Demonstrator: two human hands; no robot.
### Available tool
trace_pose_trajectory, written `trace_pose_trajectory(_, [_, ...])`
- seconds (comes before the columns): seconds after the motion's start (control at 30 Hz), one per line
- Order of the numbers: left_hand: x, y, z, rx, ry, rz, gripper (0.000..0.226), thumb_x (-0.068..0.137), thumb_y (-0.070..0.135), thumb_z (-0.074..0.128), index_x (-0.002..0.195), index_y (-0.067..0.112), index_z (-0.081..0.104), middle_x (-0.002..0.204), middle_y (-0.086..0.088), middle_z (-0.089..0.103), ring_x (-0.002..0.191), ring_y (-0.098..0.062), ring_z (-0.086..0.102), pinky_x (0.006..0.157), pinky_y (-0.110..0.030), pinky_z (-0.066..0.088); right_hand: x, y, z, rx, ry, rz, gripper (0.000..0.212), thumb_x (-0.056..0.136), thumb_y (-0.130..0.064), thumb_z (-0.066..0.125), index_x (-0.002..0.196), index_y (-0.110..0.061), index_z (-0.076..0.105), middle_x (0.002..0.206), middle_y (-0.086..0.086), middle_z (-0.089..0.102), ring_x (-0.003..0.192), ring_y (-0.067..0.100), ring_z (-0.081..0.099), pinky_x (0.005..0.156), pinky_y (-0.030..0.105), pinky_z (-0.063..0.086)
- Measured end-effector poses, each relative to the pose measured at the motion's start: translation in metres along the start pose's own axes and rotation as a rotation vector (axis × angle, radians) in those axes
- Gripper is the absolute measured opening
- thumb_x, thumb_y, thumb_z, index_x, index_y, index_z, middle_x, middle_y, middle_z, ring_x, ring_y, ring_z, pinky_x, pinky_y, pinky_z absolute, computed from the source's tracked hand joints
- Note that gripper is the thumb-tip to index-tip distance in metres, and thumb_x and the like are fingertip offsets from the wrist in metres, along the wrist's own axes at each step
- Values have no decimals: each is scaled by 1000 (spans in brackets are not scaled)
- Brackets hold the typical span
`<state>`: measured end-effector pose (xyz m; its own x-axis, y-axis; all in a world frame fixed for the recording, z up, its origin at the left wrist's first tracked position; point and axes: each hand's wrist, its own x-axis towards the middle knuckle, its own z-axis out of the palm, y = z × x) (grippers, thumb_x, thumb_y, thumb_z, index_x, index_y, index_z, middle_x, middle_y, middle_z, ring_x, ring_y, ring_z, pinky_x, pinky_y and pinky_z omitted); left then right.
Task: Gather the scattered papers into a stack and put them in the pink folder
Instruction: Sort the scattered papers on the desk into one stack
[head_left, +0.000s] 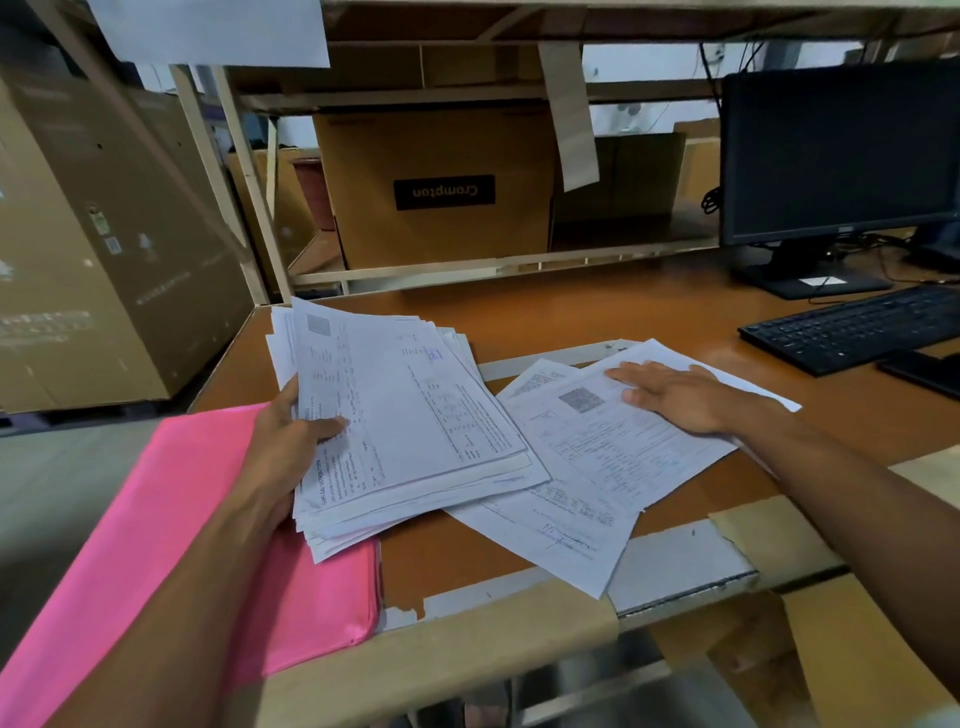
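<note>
Gathering is midway: the left grip clutches the paper stack at centre, over the pink folder at lower left. The right grip, fingers flat, presses loose sheets on the table. Next, probably sweep them onto the stack.

- Your left hand grips the stack of papers at its near left edge. The thumb lies across the top sheet and the fingers are hidden underneath.
- Your left forearm is bare and reaches up from the lower left corner, with the wrist roughly straight.
- Your right hand lies palm down on the loose sheets, its fingers straight, slightly spread and pointing left.
- Your right forearm is bare and comes in from the right edge.
</note>
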<state>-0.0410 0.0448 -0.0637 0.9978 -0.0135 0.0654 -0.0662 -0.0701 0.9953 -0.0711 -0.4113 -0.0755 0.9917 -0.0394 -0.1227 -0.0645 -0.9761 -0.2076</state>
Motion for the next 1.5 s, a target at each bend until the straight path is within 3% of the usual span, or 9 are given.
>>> trace_pose_trajectory(0.17, [0,0,1,3,5,7,52,96,-5,63,138,26,62,120,1,74,102,-27,73,68,-37,58,8,-23,6,-76,85,71,48,111,-35,25,159,-36,22,168,-7,16,155,20,17,123,52,17])
trace_pose_trajectory(0.27, [1,0,1,10,1,9,51,96,-5,64,135,27,63,122,1,74,102,-27,74,70,-39,59,8,-24,0,-91,86,53,53,107,-50,29,159,-37,24,167,-8,21,152,21,24,120,49,23])
trace_pose_trajectory(0.43, [1,0,1,-3,-10,9,53,96,-5,63,137,29,62,120,3,75,102,-27,74,69,-39,60,6,-18,-4,-67,-22,-1,67,97,-72,24,158,-47,14,168,-15,8,156,17,11,123,50,13])
trace_pose_trajectory(0.67, [5,-3,0,-18,-11,17,55,95,-7,63,136,29,64,120,2,76,104,-29,74,77,-44,61,-18,-51,15,-141,207,328,78,98,-72,17,161,-26,17,170,7,5,153,41,10,121,59,13])
trace_pose_trajectory(0.83, [5,-4,0,-11,-11,23,55,94,-7,64,137,28,64,121,1,76,104,-29,75,83,-48,61,-32,-77,27,-50,-55,20,105,70,-98,16,159,-46,-4,169,-8,-10,156,28,-11,124,51,-4])
trace_pose_trajectory(1.03, [5,-3,0,-10,-9,22,54,94,-7,64,134,30,64,121,1,75,104,-29,74,80,-44,60,-28,-24,-4,-43,-173,-176,81,86,-80,40,156,-54,7,166,-23,-3,154,5,-10,123,51,-10])
trace_pose_trajectory(1.2, [5,-3,0,-11,-16,19,56,95,-8,63,138,28,63,122,1,75,103,-28,74,77,-43,61,-35,-48,0,-57,138,-90,57,102,-47,50,155,-30,36,167,-9,21,154,16,14,123,41,14])
trace_pose_trajectory(1.37, [5,-3,-1,0,-14,12,55,95,-7,64,138,28,63,122,1,75,104,-29,74,78,-43,61,-56,-86,33,-54,-66,-183,84,90,-81,17,160,-41,-6,165,-20,-13,153,3,-15,125,43,-9])
trace_pose_trajectory(1.5, [4,-2,0,-2,-15,15,55,95,-7,63,139,27,62,121,2,75,102,-27,74,72,-40,60,-63,-66,21,-19,-151,-288,69,95,-76,21,156,-53,-4,161,-33,-14,146,-12,-19,125,38,-11])
